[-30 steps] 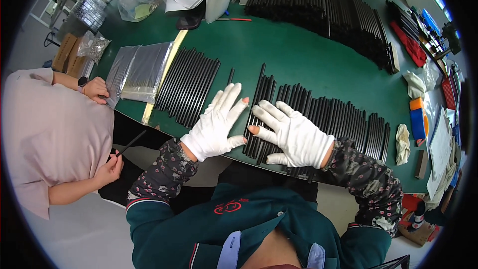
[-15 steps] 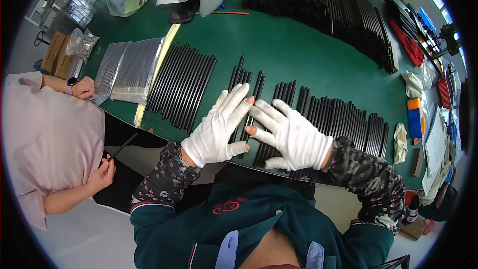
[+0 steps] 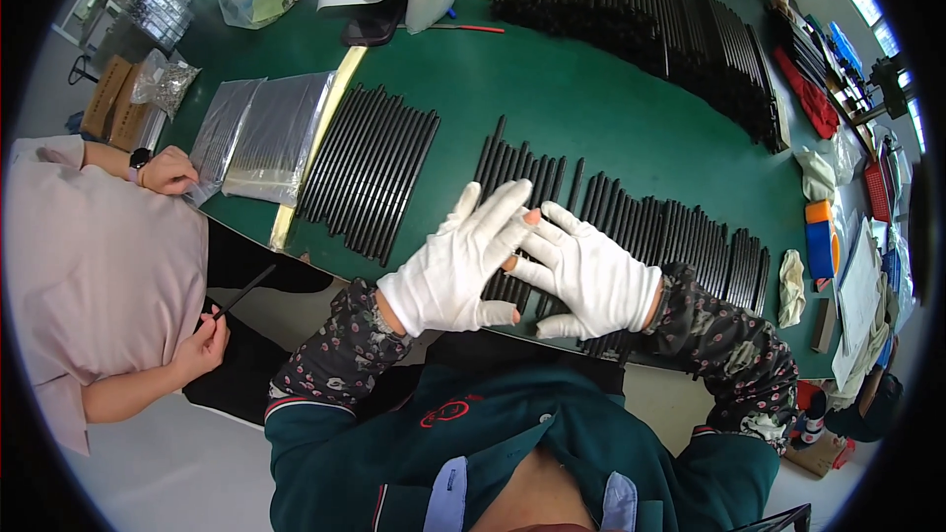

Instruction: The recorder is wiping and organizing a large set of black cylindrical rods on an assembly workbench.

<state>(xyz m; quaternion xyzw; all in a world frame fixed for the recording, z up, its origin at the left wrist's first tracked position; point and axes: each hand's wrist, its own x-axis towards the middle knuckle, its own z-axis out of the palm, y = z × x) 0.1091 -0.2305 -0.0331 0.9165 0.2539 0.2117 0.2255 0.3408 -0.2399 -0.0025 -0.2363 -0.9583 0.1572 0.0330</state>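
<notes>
White cloth covers the left hand (image 3: 458, 266) and the right hand (image 3: 591, 276) at the centre of the frame, both palm down over slim, straight, black rods (image 3: 522, 166). The fingers (image 3: 501, 205) are stretched out, slightly spread, and visibly grip nothing; how hard they press, I cannot tell. The hands meet at their fingertips.

To move these rods well, I think the palms should stay flat and the pressure light and even, so that the rods slide side by side on the green, smooth bench (image 3: 448, 89) and do not climb over each other. A small group at a time seems safer.

The rods look glossy and dark, with a thin line of light along their length. They lie nearly parallel, but their upper ends are uneven, and one sticks out farther than its neighbours. Another group of rods (image 3: 370, 177) lies left of centre, close together.
</notes>
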